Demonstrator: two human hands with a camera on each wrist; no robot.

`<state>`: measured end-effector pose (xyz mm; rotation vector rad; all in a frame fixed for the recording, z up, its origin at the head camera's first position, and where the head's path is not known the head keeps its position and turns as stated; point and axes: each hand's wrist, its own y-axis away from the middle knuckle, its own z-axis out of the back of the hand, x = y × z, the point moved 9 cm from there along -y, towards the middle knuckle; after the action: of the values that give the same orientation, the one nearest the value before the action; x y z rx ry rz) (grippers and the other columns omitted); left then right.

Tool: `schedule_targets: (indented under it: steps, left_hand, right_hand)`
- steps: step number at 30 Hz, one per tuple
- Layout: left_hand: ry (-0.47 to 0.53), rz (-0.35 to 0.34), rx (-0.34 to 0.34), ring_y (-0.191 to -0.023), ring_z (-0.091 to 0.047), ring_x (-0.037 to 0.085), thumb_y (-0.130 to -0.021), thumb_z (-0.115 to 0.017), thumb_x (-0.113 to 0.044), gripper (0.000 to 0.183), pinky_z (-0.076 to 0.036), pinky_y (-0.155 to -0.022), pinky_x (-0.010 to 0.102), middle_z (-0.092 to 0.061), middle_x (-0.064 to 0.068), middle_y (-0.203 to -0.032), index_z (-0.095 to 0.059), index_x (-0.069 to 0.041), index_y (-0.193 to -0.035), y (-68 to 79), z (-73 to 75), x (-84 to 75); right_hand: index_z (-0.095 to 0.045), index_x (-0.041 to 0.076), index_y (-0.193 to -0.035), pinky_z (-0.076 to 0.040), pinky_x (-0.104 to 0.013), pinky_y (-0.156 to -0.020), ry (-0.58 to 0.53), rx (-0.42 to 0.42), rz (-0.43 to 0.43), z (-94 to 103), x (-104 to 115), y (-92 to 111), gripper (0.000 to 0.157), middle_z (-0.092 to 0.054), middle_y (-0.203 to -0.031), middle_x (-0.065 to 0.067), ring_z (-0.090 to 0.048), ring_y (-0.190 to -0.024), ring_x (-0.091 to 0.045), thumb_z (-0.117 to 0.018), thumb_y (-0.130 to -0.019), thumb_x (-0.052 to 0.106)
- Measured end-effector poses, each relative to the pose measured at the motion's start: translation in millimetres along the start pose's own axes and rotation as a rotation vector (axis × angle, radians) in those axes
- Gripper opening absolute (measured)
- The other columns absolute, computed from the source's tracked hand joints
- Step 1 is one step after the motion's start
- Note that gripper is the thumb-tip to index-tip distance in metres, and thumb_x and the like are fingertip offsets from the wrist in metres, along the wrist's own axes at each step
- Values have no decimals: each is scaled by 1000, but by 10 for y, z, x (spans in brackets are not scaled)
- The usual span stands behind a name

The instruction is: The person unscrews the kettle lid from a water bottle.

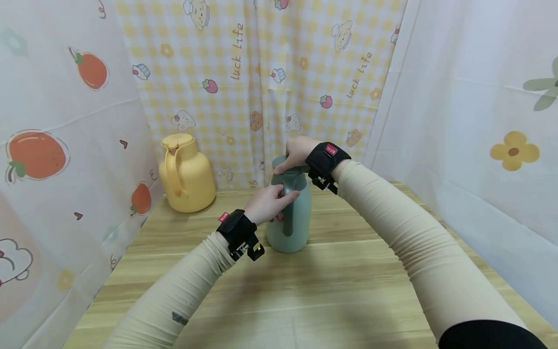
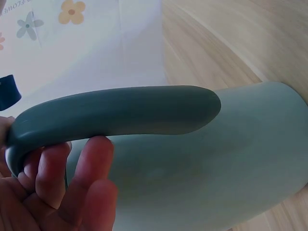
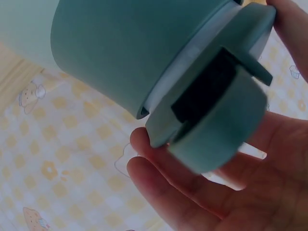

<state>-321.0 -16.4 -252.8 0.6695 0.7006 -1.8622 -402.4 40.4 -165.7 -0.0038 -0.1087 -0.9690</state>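
Note:
A pale green thermos jug (image 1: pixel 300 231) with a darker green handle and collar stands upright on the wooden table. My left hand (image 1: pixel 269 201) holds the handle (image 2: pixel 120 111) near its top, fingers passing through the gap beside the body. At the top of the jug, my right hand (image 1: pixel 300 151) grips the green lid (image 3: pixel 221 127) by its edge, fingers and thumb on opposite sides. A white band (image 3: pixel 185 60) shows between lid and collar in the right wrist view, where the lid also has a dark opening under a raised piece.
A yellow jug (image 1: pixel 192 177) stands at the back left of the wooden table (image 1: pixel 340 276). Printed curtains (image 1: pixel 305 77) hang close behind the jugs, and white patterned cloth (image 1: pixel 453 135) lines both sides.

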Motion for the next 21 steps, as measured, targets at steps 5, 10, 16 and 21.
schedule_targets:
  steps: [5,10,16,21]
  left_hand:
    - [1,-12,-13,-61,-64,25,-99,-49,-48,44,-49,-55,34,-61,7,-67,-52,-8,-83,25,-3,-9]
    - [0,-18,-22,-61,-63,25,-99,-49,-49,44,-49,-56,34,-60,8,-66,-53,-8,-83,19,-15,6]
    - [-3,-30,-39,-62,-64,24,-99,-48,-49,44,-49,-57,34,-60,6,-69,-53,-8,-83,-2,-8,5]
    - [14,-27,-47,-62,-63,22,-99,-49,-49,44,-50,-57,34,-60,6,-69,-54,-8,-83,-21,-8,13]
  right_hand:
    - [-35,17,-54,-23,-25,-51,-24,46,46,-22,4,-9,58,-25,-53,5,-21,-46,-9,-71,-84,50]
    - [-54,14,-63,-27,-26,-56,-47,74,60,-26,-14,-8,42,-36,-59,4,-31,-54,-11,-73,-83,47]
    - [-74,10,-103,-41,-25,-68,-53,98,77,3,4,24,39,-63,-85,3,-52,-73,-12,-74,-83,44]
    - [-62,10,-131,-47,-31,-89,-75,152,65,11,3,37,58,-67,-117,-4,-61,-103,-17,-75,-84,40]
